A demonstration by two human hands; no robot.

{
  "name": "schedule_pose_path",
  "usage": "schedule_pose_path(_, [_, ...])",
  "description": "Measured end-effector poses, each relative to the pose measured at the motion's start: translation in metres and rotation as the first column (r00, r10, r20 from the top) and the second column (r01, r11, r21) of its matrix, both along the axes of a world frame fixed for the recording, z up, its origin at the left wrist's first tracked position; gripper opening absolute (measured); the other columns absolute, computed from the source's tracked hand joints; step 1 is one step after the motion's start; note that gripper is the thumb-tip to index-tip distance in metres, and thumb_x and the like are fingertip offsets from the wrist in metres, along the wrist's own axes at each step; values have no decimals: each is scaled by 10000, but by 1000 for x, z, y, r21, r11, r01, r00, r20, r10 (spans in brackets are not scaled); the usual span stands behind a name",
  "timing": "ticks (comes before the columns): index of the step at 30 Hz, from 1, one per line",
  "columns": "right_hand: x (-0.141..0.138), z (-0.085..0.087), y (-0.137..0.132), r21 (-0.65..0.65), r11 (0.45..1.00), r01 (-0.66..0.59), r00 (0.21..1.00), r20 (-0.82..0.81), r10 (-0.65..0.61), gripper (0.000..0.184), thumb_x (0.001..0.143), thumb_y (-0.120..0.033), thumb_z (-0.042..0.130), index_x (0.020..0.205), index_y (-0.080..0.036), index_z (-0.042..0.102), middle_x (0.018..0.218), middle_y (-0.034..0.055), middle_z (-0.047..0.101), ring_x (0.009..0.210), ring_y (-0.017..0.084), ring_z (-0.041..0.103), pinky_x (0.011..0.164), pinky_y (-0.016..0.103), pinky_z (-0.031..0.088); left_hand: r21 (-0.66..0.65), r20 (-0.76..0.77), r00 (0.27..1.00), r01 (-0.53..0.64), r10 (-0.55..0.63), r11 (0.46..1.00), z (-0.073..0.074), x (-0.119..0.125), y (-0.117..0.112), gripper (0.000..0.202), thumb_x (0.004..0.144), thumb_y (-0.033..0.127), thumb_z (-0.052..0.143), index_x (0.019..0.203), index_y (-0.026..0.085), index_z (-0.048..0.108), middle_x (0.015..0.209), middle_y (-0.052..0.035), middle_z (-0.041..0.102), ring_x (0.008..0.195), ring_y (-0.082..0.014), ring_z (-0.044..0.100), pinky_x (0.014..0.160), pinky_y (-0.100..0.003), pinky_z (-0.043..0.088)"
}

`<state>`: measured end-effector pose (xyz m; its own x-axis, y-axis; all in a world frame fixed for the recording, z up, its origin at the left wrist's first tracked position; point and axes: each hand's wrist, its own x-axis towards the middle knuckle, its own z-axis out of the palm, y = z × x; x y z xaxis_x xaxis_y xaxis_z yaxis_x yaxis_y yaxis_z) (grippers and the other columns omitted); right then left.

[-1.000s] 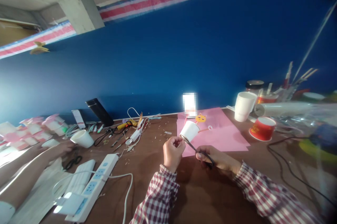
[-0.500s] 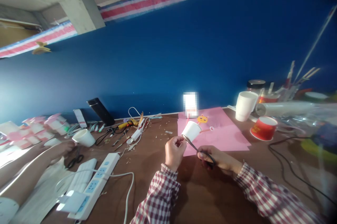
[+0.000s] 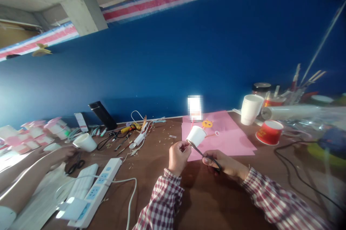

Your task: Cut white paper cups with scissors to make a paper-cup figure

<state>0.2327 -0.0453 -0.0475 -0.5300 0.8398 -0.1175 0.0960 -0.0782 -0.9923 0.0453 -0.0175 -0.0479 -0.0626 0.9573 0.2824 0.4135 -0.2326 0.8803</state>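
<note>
My left hand (image 3: 178, 157) pinches the rim of a white paper cup (image 3: 196, 135), which is tilted on its side above the pink paper (image 3: 232, 132). In my right hand (image 3: 220, 163) is a pair of dark scissors (image 3: 199, 151), fingers wrapped round the handles. The blades reach the cup's rim beside my left fingertips; whether they bite into it I cannot tell. An orange cat-face cutout (image 3: 207, 123) and a thin stick with a small pink-and-white end (image 3: 216, 133) show just behind the cup.
White cups (image 3: 251, 109) and a red paper cup (image 3: 269, 132) stand at the right. Power strips (image 3: 94, 194) with a white cable lie at the left. Beyond are a yellow-handled tool (image 3: 129, 127) and a black box (image 3: 102, 115). Another person's hand (image 3: 66, 152) is near dark scissors (image 3: 75, 165).
My hands, the cup and the scissors stay almost in place. The view has shifted very slightly.
</note>
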Motion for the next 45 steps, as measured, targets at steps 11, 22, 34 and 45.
schedule_pose_path(11, [3,5,0,43,999,-16,999,46,14,409,733,-568,557,707,-164,497,538,-46,450,488,81,387,457,214,258,2,-50,999,5,-5,1000,2,0,-1,192,685,299,584,692,128,671,581,-24,612,521,-109,507,498,-194,367])
schedule_pose_path(22, [1,7,-1,93,996,-2,995,101,-7,375,739,-528,572,690,-165,494,541,-50,420,500,83,368,464,213,249,-14,-35,999,14,-15,1000,-3,0,1,173,677,281,581,695,123,649,574,-17,595,517,-106,496,497,-190,374])
schedule_pose_path(34, [-7,-3,-1,174,983,53,992,99,-72,331,757,-464,566,658,-163,469,593,-58,310,557,87,290,496,216,218,-58,-38,999,13,-16,998,-6,-3,5,195,674,293,575,651,112,644,527,-5,560,484,-95,472,468,-183,352])
schedule_pose_path(45, [-6,0,-2,215,976,27,987,148,-60,327,773,-444,554,650,-162,443,579,-61,299,539,77,270,482,216,204,-96,2,1000,30,-30,995,-7,-3,5,181,657,277,573,629,109,633,491,6,545,440,-94,478,424,-180,344])
